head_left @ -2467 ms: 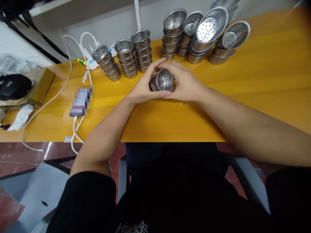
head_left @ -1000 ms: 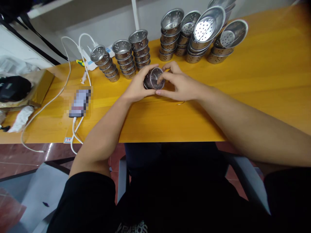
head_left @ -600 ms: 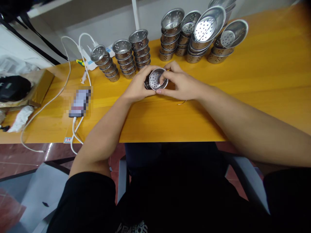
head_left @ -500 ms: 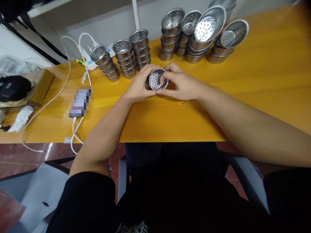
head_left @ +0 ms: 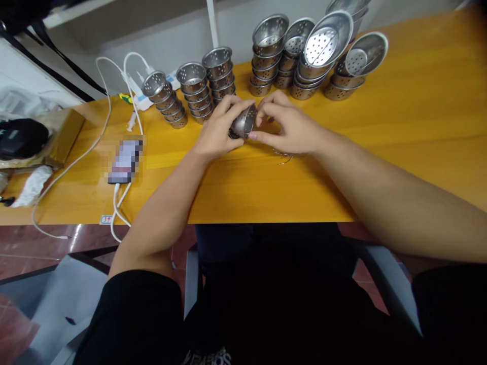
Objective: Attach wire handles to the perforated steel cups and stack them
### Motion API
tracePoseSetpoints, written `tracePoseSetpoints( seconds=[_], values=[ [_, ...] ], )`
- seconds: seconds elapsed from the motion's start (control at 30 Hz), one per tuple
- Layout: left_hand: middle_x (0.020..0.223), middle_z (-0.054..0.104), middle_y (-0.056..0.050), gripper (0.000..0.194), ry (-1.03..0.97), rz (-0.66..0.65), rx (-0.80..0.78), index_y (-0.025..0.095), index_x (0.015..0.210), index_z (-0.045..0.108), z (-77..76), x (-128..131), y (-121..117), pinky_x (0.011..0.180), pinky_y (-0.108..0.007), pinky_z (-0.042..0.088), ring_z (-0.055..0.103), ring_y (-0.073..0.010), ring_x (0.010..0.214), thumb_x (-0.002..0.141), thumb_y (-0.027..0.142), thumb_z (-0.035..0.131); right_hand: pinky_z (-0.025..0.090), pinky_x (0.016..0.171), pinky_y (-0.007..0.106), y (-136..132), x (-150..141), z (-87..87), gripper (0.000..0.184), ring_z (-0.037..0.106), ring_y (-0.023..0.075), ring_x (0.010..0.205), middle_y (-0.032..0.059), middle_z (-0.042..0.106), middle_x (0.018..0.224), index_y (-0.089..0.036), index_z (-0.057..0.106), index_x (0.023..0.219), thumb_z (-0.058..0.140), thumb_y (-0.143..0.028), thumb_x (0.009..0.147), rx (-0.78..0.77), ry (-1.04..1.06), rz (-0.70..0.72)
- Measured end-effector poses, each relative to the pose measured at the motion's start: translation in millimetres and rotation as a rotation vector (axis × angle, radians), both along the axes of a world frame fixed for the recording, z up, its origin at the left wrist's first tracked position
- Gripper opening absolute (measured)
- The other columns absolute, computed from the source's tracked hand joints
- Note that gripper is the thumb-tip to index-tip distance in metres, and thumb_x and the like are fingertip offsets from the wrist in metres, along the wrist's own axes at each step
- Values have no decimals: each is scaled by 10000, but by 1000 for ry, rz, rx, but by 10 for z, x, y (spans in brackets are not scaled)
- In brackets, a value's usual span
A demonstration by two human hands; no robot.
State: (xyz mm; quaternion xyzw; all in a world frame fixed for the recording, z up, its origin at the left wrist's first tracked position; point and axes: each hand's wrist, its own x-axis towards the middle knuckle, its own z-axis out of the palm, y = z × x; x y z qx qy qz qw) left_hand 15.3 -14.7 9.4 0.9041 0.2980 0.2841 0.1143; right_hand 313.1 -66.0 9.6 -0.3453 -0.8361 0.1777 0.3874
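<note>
At frame centre I have both hands on a small perforated steel cup (head_left: pixel 242 121), tipped on its side just above the tabletop (head_left: pixel 399 132): left hand (head_left: pixel 216 133) wrapped round its body, right hand (head_left: pixel 291 126) pinching the rim. It looks light, rigid and slick, so the rim and wall seem the surest grip. Cup stacks (head_left: pixel 198 91) stand behind.

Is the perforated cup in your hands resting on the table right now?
No, the perforated cup is held tilted between the left hand and right hand, above the table.
</note>
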Motion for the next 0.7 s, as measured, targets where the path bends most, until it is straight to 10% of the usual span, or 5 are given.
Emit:
tracePoseSetpoints(
  seconds=[0.7],
  values=[
    [1843, 705, -131, 916, 24, 37, -4, 407, 1828, 697, -24, -12, 42, 1517, -676, 579, 663, -508, 1748, 999, 644, 1007, 679, 1148, 889, 186, -50, -166, 851, 731, 465, 1200, 119, 861, 1320, -425, 912, 1043, 1013, -1202, 713, -274, 153, -66]
  ],
)
